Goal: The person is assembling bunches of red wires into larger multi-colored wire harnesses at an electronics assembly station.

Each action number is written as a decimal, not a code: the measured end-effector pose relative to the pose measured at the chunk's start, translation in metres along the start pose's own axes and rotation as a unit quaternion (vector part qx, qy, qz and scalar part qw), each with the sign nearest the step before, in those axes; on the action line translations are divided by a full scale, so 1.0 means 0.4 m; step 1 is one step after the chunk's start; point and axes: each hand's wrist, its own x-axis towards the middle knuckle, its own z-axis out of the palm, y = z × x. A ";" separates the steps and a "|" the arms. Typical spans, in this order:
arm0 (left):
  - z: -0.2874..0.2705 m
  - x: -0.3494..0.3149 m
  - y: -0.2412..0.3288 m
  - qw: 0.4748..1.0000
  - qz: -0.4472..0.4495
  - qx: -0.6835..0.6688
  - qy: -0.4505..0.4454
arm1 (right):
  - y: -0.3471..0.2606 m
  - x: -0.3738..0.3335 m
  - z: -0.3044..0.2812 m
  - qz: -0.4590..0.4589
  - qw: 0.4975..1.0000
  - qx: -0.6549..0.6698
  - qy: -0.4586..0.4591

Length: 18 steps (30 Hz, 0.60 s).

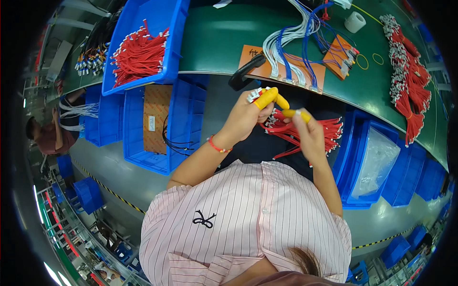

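Observation:
In front of my chest, my left hand (248, 112) is closed around a few red cables, with their white connectors (254, 95) sticking out beside the thumb. Yellow finger covers (268, 97) sit on its fingertips. Close on the right is my right hand (310, 131), its thumb and index finger pinched together; the index wears a yellow cover. What lies in that pinch is too small to make out. Below and behind the hands, a bundle of red cables (329, 131) with white ends rests on dark cloth at my lap.
Ahead runs a green table (214, 43) bearing an orange board (315, 71) with white and blue cables, a tape roll (355, 22) and red cable bundles (408, 86). A blue bin (176, 43) of red cables stands left. Blue crates (183, 128) flank me; another person (47, 133) sits far left.

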 end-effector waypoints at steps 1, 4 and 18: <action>-0.003 -0.027 0.035 0.999 0.030 0.020 -0.002 | -0.013 -0.027 0.005 -0.004 0.996 -0.081 -0.039; -0.034 -0.121 0.142 0.989 0.142 0.030 0.001 | 0.007 -0.093 -0.010 -0.097 0.922 -0.342 -0.154; -0.271 0.001 0.580 0.505 0.412 0.711 0.263 | 0.068 -0.117 -0.030 -0.060 0.794 -0.542 -0.269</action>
